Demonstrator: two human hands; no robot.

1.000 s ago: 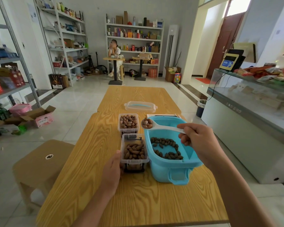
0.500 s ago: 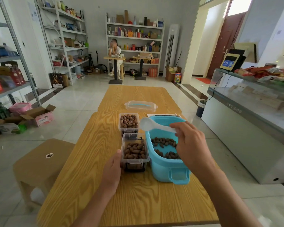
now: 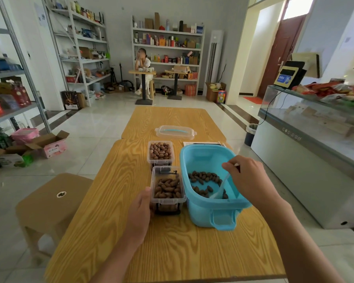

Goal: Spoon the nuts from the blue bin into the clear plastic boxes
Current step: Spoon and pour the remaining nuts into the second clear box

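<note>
Right hand (image 3: pixel 248 178) grip pinches the spoon (image 3: pixel 220 189) in the blue bin (image 3: pixel 204 213); left hand (image 3: pixel 140 211) (fingers hidden) steadies 1 clear box (image 3: pixel 168 199), grip unclear.

A wooden stool (image 3: pixel 53 199) stands beside the table (image 3: pixel 172 242) — stocked shelves (image 3: pixel 168 48) line the far wall.

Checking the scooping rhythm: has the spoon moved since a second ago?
Yes. The white spoon went from above the blue bin's far rim, loaded, down into the bin among the nuts, gripped by the right hand.
</note>
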